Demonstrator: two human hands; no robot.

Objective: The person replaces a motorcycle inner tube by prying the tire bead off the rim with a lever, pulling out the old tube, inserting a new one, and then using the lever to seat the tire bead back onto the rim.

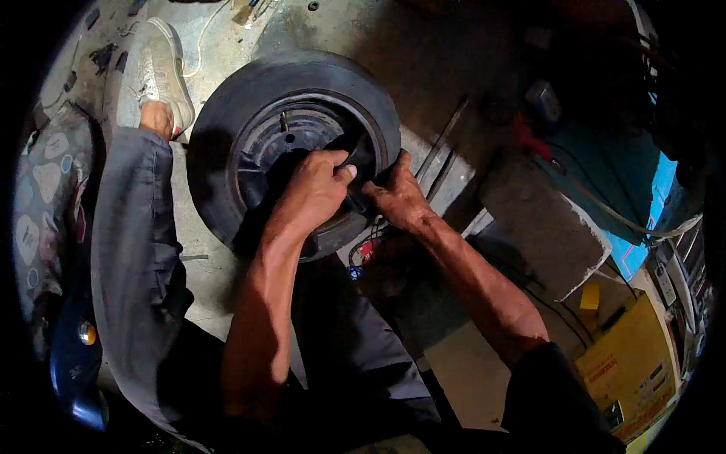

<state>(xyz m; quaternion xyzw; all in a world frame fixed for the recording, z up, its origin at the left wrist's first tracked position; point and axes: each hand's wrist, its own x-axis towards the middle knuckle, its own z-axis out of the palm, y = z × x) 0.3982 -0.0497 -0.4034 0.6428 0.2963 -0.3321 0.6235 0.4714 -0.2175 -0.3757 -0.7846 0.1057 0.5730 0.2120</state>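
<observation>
A small black wheel with a thick tyre (227,106) and a dark metal hub (280,144) lies flat on the concrete floor between my legs. My left hand (316,189) presses down on the tyre's inner rim at the right side of the hub, fingers curled over a black rubber edge. My right hand (393,195) grips the tyre's outer edge just beside it, fingers tucked under the rubber. A short valve stem (284,121) sticks up inside the hub. Coloured wires (363,253) run out from under the wheel near my right wrist.
My left leg in grey trousers (136,227) and a white shoe (160,72) stretch along the left. A concrete block (541,227) lies to the right, with a yellow box (628,371) and a turquoise object (620,181) beyond it. A metal bar (446,144) lies behind the wheel.
</observation>
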